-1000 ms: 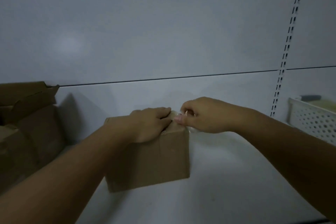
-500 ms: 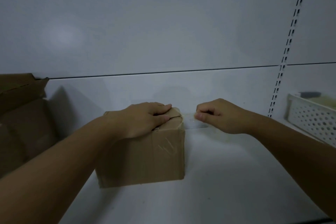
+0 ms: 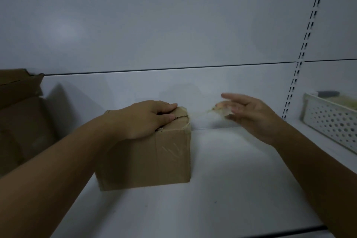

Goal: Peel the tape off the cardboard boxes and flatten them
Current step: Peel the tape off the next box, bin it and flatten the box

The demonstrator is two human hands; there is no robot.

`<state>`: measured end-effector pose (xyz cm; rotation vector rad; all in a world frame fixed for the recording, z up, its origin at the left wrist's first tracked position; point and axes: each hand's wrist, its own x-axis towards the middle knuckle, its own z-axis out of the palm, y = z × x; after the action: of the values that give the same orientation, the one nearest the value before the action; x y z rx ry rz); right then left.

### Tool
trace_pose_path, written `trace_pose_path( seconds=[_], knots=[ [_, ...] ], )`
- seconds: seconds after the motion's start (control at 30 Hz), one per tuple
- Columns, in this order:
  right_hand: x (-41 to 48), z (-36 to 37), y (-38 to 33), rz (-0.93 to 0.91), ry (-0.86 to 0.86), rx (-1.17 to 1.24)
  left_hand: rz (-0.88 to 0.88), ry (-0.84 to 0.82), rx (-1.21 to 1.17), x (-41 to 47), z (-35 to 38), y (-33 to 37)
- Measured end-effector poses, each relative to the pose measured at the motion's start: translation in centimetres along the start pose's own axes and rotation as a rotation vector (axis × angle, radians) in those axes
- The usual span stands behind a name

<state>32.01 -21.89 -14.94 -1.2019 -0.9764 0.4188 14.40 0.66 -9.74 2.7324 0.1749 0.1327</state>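
- Two hands, both mine and both bare, reach in from the lower corners.
- My left hand (image 3: 146, 120) lies flat on the top of the small cardboard box (image 3: 154, 160), with the fingers fairly straight and pressing on the flaps near the right edge.
- My right hand (image 3: 251, 116) is in the air to the right of that box, well clear of it, with the fingers spread and mostly straight.
- One strip of clear tape (image 3: 220, 109) sits bunched at my right fingertips, and a thin strand of it trails back to the box's top right corner. The hand and tape are blurred, so I cannot tell whether my thumb nips the tape or it only clings.
- I count two cardboard boxes. The small one stands upright on the white shelf (image 3: 231, 179), left of centre, with wrinkled clear tape on its front face.
- The second is a larger open box (image 3: 19, 112) at the far left. It is cut off by the frame edge and dim, so it could be more than one box.
- One white perforated basket (image 3: 328, 121) stands on the shelf at the far right and is also cut off. A dark object (image 3: 328, 93) rests on its top, too small to make out.
- One slotted upright (image 3: 305, 44) runs up the back panel.
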Motion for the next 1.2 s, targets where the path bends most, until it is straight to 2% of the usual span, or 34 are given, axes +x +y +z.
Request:
trace_pose_path(
  seconds=[0.1,0.17,0.23,0.27,0.33,0.4,0.47,0.57,0.63,0.87,1.0,1.1,1.2],
  knots=[
    [-0.3,0.7,-1.9,-0.112,0.165,0.130,-0.010,-0.006,-0.002,0.0,0.0,0.2],
    [-0.6,1.4,-3.1,-0.237,0.453,0.060,-0.015,-0.007,0.000,0.0,-0.1,0.3],
    [-0.9,2.8,-3.9,-0.373,0.672,-0.365,-0.029,-0.005,-0.004,0.0,-0.1,0.4],
    [-1.1,3.8,-4.0,-0.448,0.683,-0.633,-0.038,-0.003,-0.005,0.0,-0.1,0.5],
    [-1.6,5.6,-3.9,-0.658,0.647,-1.020,-0.053,-0.001,-0.006,-0.1,-0.2,0.6],
    [-2.2,7.5,-3.8,-0.862,0.583,-1.131,-0.051,-0.003,-0.008,-0.2,-0.2,0.7],
    [-2.9,9.3,-3.0,-0.998,0.389,-1.221,-0.053,0.012,-0.033,-0.3,-0.3,0.9],
    [-4.1,10.9,-0.1,-0.984,0.011,-1.453,-0.034,0.032,-0.082,-0.6,-0.4,1.3],
    [-4.5,11.2,1.4,-0.929,-0.074,-1.541,-0.032,0.025,-0.118,-0.7,-0.4,1.5],
    [-3.8,12.1,2.0,-1.015,0.075,-1.417,-0.018,0.009,-0.099,-1.0,-0.3,1.7],
    [-3.6,12.1,2.1,-1.087,0.146,-1.459,-0.025,0.024,-0.041,-1.0,-0.3,1.9],
    [-3.4,12.2,2.2,-1.063,0.169,-1.458,-0.025,0.016,-0.049,-1.0,-0.2,1.9],
    [-3.5,11.9,2.1,-1.018,0.181,-1.289,-0.033,0.016,-0.036,-1.1,-0.1,2.0]
  ],
)
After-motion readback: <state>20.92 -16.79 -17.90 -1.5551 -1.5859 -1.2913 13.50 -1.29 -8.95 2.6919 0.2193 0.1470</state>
